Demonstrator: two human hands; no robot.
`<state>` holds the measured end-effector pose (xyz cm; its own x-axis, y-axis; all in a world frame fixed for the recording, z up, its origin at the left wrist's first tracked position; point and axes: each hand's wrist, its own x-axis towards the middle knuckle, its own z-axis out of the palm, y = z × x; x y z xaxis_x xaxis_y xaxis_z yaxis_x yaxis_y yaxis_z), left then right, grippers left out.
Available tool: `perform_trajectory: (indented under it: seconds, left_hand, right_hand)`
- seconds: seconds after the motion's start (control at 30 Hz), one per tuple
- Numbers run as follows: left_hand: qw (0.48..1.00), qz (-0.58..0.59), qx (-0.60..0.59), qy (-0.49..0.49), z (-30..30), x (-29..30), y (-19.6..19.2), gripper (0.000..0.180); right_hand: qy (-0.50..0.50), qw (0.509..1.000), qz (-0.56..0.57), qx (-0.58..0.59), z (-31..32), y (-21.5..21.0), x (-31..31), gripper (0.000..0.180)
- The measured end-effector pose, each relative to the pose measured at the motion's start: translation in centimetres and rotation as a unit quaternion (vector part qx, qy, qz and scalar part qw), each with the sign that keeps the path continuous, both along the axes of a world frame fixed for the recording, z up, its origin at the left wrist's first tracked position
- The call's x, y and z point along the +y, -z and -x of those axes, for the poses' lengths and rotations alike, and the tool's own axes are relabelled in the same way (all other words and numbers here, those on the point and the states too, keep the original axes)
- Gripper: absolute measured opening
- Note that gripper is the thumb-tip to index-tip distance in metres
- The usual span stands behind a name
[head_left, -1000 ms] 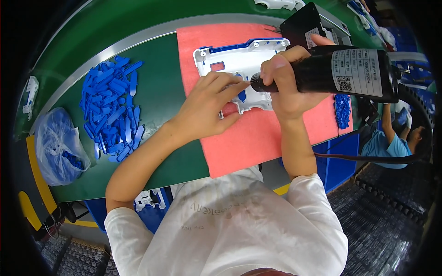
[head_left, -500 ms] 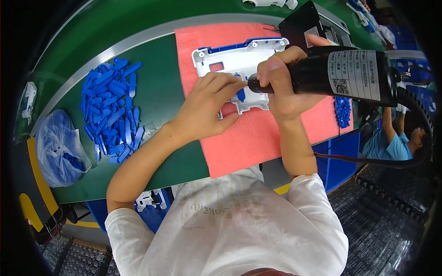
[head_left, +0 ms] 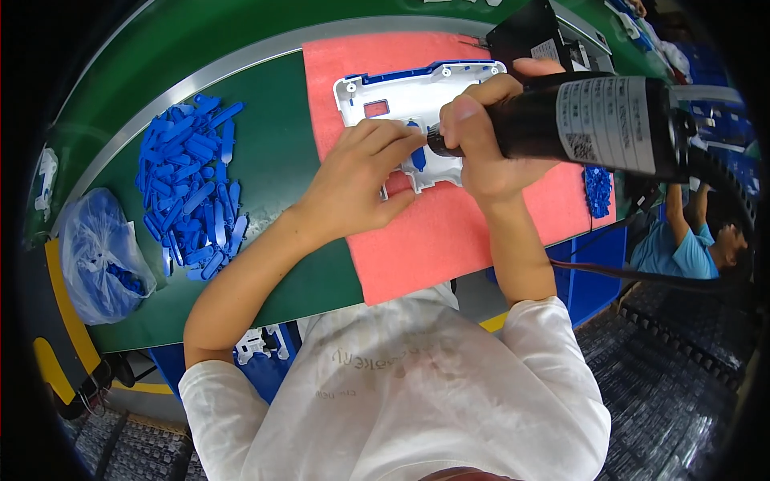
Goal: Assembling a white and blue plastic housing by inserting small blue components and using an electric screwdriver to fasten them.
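A white plastic housing (head_left: pixel 439 92) with a blue edge strip lies open side up on the pink mat (head_left: pixel 417 248). My left hand (head_left: pixel 361 172) grips its near left part, thumb at the near edge and fingertips reaching over beside the tool's nose. A blue elongated plastic piece (head_left: pixel 418 152) sits inside the housing, partly covered by my left fingers. My right hand (head_left: pixel 489 148) is wrapped round a black electric screwdriver (head_left: pixel 533 120), held almost level. Its nose points left, close to my left fingertips and the blue piece. The exact contact of the tip is hidden.
A heap of blue plastic pieces (head_left: pixel 188 180) lies left on the green table (head_left: pixel 277 152), beside a clear plastic bag (head_left: pixel 108 260). Small blue parts (head_left: pixel 597 192) sit at the mat's right. A black box (head_left: pixel 529 40) stands behind. Another person (head_left: pixel 682 244) is at far right.
The screwdriver and my right hand have shifted slightly left, and the tool's rear end has dipped a little. My left hand stays nearly in place on the housing.
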<state>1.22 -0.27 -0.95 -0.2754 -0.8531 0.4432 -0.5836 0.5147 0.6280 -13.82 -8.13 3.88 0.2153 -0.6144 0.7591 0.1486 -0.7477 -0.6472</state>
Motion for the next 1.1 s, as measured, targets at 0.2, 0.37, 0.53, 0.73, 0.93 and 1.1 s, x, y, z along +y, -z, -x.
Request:
perform_trajectory:
  seconds: [0.2, 0.37, 0.53, 0.73, 0.93, 1.1]
  left_hand:
    - [1.0, 0.005, -0.01, -0.002, 0.1, 0.0, 0.0, 0.055]
    - [1.0, -0.007, -0.014, -0.004, -0.1, 0.3, -0.2, 0.055]
    - [1.0, 0.025, -0.002, -0.005, 0.1, 0.1, 0.1, 0.054]
    - [0.999, 0.032, 0.001, -0.004, 0.1, 0.0, 0.0, 0.052]
    - [0.999, 0.033, -0.003, -0.012, 0.1, 0.0, 0.1, 0.051]
    - [1.0, 0.022, -0.01, -0.008, 0.2, 0.2, 0.1, 0.052]
  right_hand:
    - [-0.02, 0.999, 0.04, 0.031, 0.2, 0.2, -0.1, 0.052]
    - [-0.02, 0.999, 0.038, 0.02, -0.1, 0.2, 0.1, 0.058]
    - [-0.068, 0.997, -0.039, -0.016, 0.1, -0.4, -0.1, 0.064]
    - [-0.092, 0.995, -0.031, 0.002, 0.3, -0.5, -0.6, 0.058]
    - [-0.127, 0.992, -0.024, -0.007, 0.4, -0.1, -1.0, 0.056]
    - [-0.106, 0.994, 0.011, 0.028, 0.5, 0.0, -1.0, 0.077]
